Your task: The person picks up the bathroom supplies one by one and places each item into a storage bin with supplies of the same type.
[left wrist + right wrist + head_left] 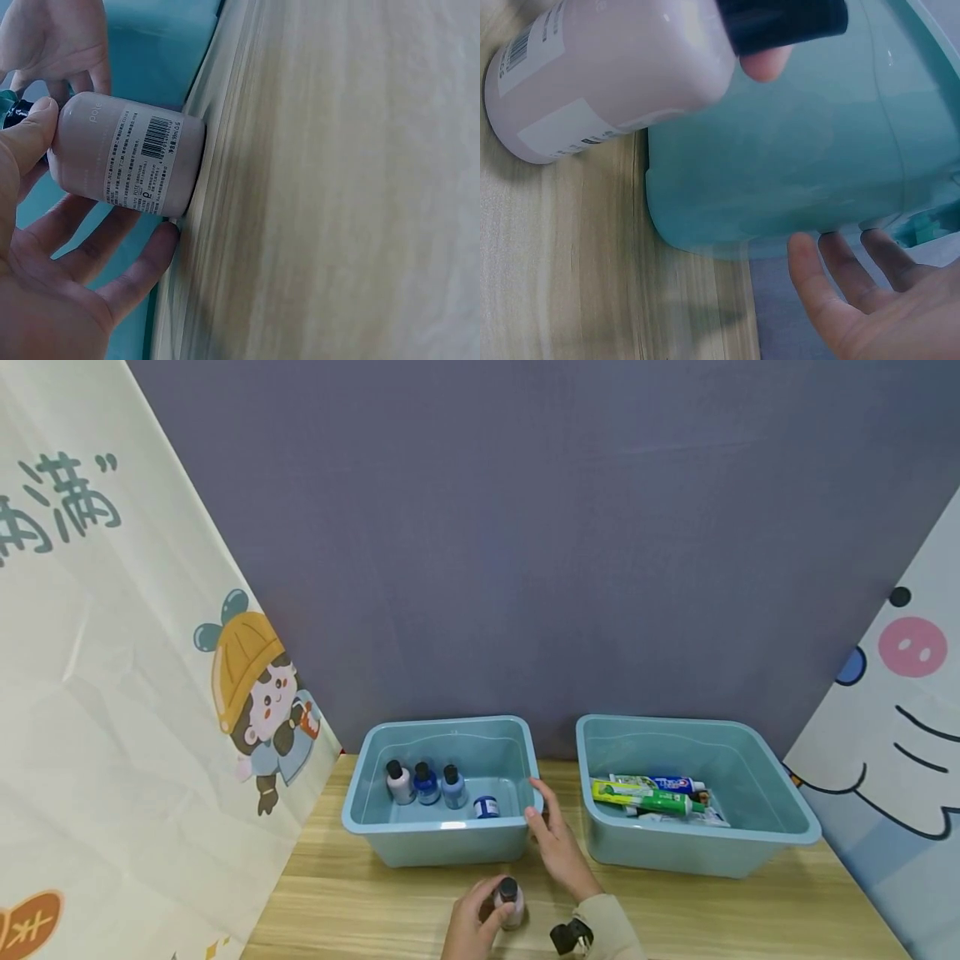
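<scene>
The left hand (pixel 471 917) is curled in a grip, while the right hand (pixel 557 843) reaches forward, fingers straight.

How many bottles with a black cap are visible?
4. Three stand in the left bin. One is on the table in the left hand.

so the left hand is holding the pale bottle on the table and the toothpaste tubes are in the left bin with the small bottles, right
Not quite. The left hand does hold the pale bottle on the table, but the toothpaste tubes lie in the right bin. The left bin holds only the small bottles and a small jar. The head view shows this.
</scene>
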`<action>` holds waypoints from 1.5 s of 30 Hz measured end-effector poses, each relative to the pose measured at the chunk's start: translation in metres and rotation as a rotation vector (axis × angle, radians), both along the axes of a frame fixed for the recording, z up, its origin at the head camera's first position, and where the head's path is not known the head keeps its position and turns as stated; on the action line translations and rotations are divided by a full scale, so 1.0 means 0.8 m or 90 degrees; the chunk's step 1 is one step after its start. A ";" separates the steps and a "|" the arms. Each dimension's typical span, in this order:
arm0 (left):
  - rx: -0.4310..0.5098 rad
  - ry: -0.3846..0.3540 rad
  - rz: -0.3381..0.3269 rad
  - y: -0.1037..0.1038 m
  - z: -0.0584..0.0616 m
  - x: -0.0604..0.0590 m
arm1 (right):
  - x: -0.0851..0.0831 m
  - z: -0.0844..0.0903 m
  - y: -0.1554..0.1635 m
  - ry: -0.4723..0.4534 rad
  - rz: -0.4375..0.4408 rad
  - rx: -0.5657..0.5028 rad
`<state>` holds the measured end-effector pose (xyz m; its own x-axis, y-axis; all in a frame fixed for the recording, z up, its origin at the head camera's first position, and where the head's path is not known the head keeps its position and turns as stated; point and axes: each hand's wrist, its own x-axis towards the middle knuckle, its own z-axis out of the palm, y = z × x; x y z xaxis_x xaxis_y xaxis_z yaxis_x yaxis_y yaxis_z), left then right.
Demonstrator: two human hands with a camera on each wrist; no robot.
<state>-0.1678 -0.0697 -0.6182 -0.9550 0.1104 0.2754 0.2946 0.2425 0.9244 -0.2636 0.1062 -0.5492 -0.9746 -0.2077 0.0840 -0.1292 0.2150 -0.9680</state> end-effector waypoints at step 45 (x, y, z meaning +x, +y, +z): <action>0.085 -0.066 0.096 -0.014 0.067 0.000 | 0.001 -0.002 -0.001 0.002 -0.007 -0.008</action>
